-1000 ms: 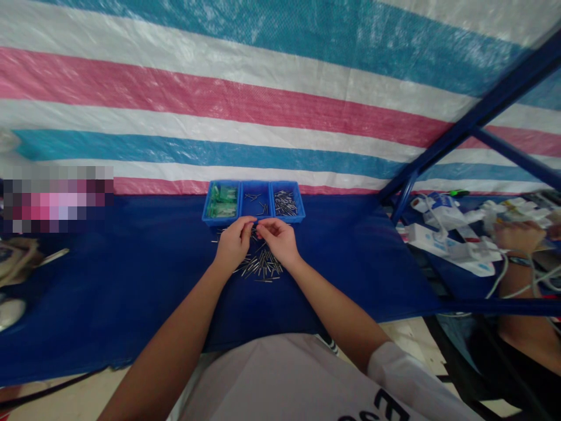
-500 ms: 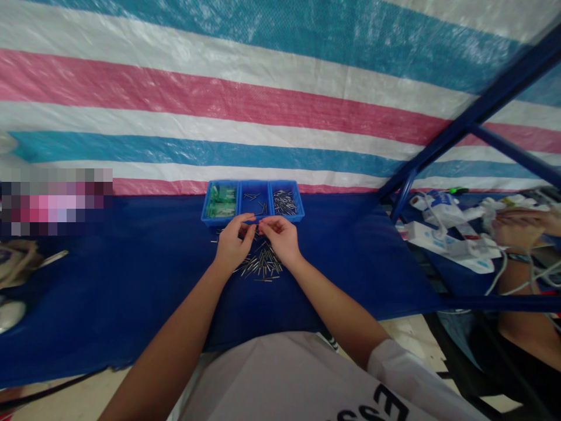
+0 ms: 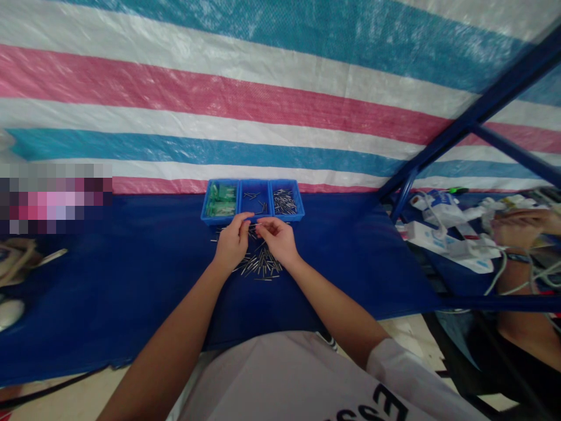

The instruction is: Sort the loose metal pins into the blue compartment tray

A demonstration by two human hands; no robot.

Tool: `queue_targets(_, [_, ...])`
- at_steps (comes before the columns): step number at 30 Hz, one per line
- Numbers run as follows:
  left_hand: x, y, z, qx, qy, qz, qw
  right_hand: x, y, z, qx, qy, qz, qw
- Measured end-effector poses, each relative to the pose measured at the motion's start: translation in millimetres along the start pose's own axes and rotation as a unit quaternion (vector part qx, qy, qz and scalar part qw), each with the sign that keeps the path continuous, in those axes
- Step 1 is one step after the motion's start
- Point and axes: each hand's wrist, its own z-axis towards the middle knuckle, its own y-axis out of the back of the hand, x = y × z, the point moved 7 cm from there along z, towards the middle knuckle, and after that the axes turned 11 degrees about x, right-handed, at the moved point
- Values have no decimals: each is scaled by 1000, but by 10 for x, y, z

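My left hand (image 3: 233,241) and my right hand (image 3: 279,238) face each other just in front of a blue three-part tray (image 3: 210,221). A thin metal pin (image 3: 255,224) spans the gap between their fingertips, pinched by the right hand; the left fingers are closed at its other end, and what they grip is too small to make out. Below and between the hands lies a loose pile of metal pins (image 3: 262,263). The tray's left part holds green packets (image 3: 222,200), the middle one a few pins (image 3: 263,206), the right one many pins (image 3: 286,202).
Striped sheeting (image 3: 280,105) hangs behind the blue table (image 3: 144,263). At right stands a blue metal frame (image 3: 442,140), with a white power strip (image 3: 451,248), cables and another person's hand (image 3: 517,228) beyond it. A white rounded object (image 3: 11,314) lies far left.
The fingertips of my two hands have moved slightly apart, and the thin pin now shows between them. My right hand has shifted a little to the left.
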Motion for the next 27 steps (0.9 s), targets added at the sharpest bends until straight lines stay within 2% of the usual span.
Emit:
queue_targets(3, [9,-13,-8,6,9,2,1000,0,-9,-1,7,1,-5,1000])
queue_targets(11, [-38,36,-5,-50,-24,-39,998,34,54,6,-18,3,-10,1000])
queue_targets(21, [3,22,8,-31,-25,-28,999,6,41,2,-15,0,-13,1000])
queue_targets(27, [-6,28,-8,-18,-4,-8,1000,28,5,-14,-6,4,-19,1000])
